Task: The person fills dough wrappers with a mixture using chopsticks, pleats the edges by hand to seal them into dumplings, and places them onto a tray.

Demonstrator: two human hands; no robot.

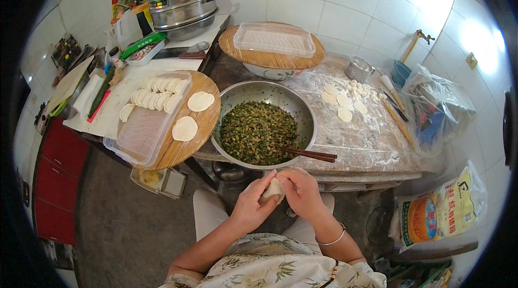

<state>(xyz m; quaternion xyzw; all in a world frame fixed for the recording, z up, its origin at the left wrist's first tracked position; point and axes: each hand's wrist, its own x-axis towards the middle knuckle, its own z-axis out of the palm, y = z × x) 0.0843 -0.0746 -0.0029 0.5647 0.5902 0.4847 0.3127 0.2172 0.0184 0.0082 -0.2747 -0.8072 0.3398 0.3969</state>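
A pale dumpling (pixel 272 191) is held between my two hands, just in front of the table's near edge. My left hand (pixel 252 200) cradles it from the left, while the fingers of my right hand (pixel 302 191) pinch its edge. Right behind them stands a wide metal bowl (pixel 308 112) of chopped green and brown filling (pixel 259 131), with brown chopsticks (pixel 310 153) resting over its rim. To the left, rows of folded dumplings (pixel 154 93) lie in a clear plastic tray (pixel 143 137) on a round wooden board (pixel 208 120). Two flat wrappers (pixel 185 129) lie on that board.
Several wrappers (pixel 345 114) and small dough pieces (pixel 361 91) lie on the floured table (pixel 367 145), near a rolling pin (pixel 398 123) and a metal cup (pixel 359 69). A lidded bowl (pixel 275 72) stands behind. Steamer pots (pixel 183 7) are stacked at back left; a flour sack (pixel 440 209) stands at right.
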